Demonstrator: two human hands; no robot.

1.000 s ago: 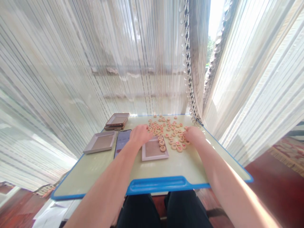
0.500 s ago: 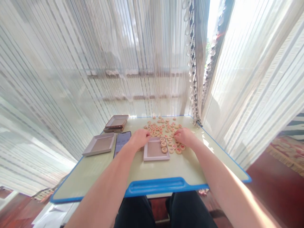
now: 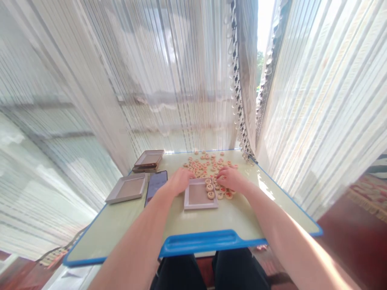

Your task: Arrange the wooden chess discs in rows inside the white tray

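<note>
Several round wooden game pieces (image 3: 208, 161) with red and dark marks lie scattered at the far middle of a pale table with a blue rim (image 3: 198, 241). A shallow square tray (image 3: 195, 197) sits in front of them with a few pieces along its right side. My left hand (image 3: 179, 181) rests at the tray's far left corner, fingers curled toward the pieces. My right hand (image 3: 229, 178) lies on the pieces just right of the tray, fingers bent down over them. What either hand holds is hidden.
A dark phone (image 3: 155, 183) lies left of the tray. Further left is another shallow tray (image 3: 127, 188), and a brown-lined box (image 3: 149, 159) stands at the far left. Striped sheer curtains (image 3: 317, 112) hang close around the table on three sides.
My right hand has moved left and nearer, from the right edge of the scattered pieces to the tray's right side. My left hand has stayed at the tray's far corner. The camera has tilted slightly.
</note>
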